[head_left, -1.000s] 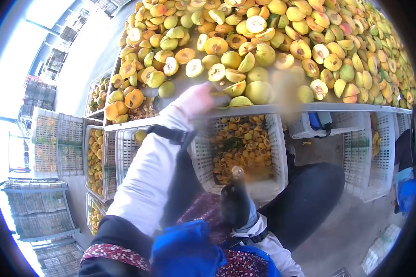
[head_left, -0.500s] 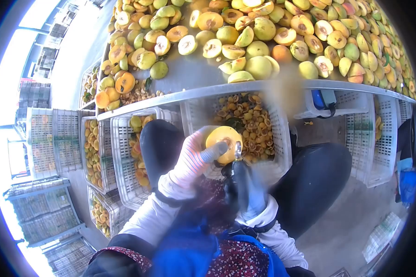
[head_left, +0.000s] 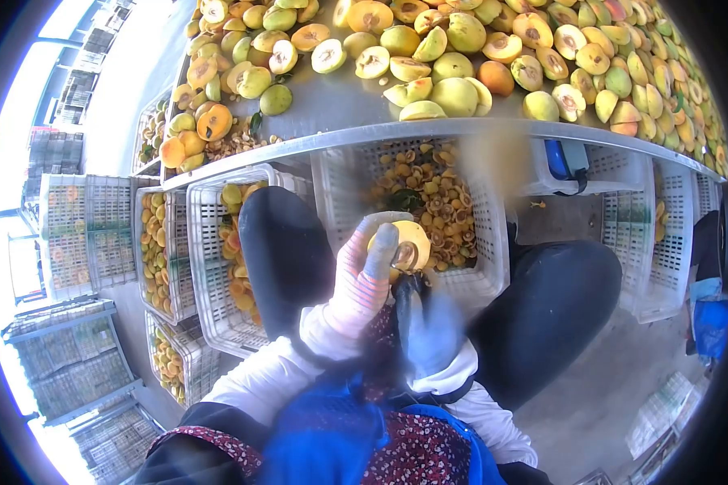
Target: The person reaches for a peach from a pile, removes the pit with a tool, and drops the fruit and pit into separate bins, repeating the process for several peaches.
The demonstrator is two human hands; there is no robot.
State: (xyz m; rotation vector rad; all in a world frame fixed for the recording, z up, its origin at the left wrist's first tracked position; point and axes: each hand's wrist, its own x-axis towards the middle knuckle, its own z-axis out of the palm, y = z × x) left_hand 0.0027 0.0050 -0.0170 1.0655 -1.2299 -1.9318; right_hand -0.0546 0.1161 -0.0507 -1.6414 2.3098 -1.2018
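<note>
My left hand (head_left: 361,275), in a pale striped glove, is closed around a yellow peach half (head_left: 418,237), its cut face towards my right side. The thumb presses on the fruit's near edge. My right hand (head_left: 431,335), gloved and blurred by motion, grips a dark-handled pitting tool (head_left: 410,289). The tool's curved metal tip is against the middle of the cut face, around the pit area. Below the fruit, a white crate (head_left: 493,242) between my knees holds many small brown-yellow pieces, which look like scooped-out pits.
A metal table (head_left: 315,113) heaped with peach halves (head_left: 453,95) runs across the front, its raised rim (head_left: 364,132) above my knees. White crates of fruit (head_left: 206,275) stand at left. A blue object (head_left: 556,159) sits in a crate on the right.
The peach half has turned in my left hand and shifted slightly right. My right hand and the tool have moved a little lower, with the tip now dug into the cut face.
</note>
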